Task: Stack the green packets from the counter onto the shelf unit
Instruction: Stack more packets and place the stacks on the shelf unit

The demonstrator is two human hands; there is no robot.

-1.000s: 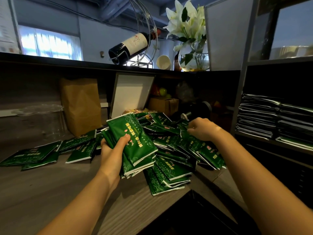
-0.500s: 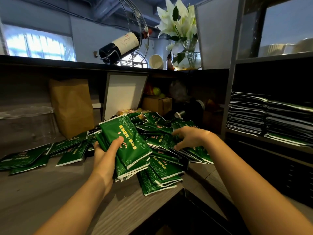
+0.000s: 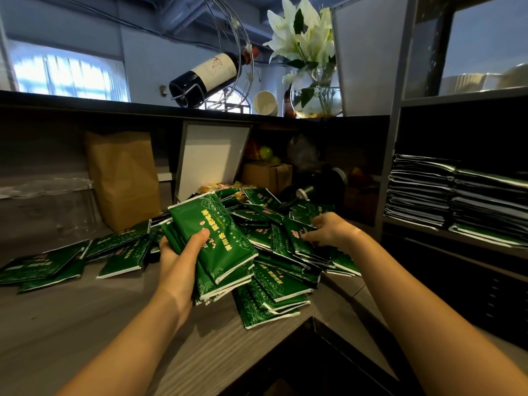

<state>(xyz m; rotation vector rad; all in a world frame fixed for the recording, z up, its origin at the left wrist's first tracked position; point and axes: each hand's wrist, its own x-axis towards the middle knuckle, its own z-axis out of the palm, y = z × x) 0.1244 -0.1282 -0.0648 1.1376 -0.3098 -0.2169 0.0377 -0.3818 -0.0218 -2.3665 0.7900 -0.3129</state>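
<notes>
Pulling nearer across pile, my right grip (image 3: 328,232) now pinches next green packet (image 3: 297,241); left grip (image 3: 178,261) clasps bundle (image 3: 220,241); shelf unit (image 3: 388,155) awaits.

Packet pile (image 3: 277,284) on the counter (image 3: 71,324), paper bag (image 3: 123,178) behind at left, shelf unit (image 3: 392,144) at right.

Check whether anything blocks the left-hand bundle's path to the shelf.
Only the right hand, pinching a packet on the pile, lies between the bundle and the shelf unit; the space above its stacks looks open.
</notes>
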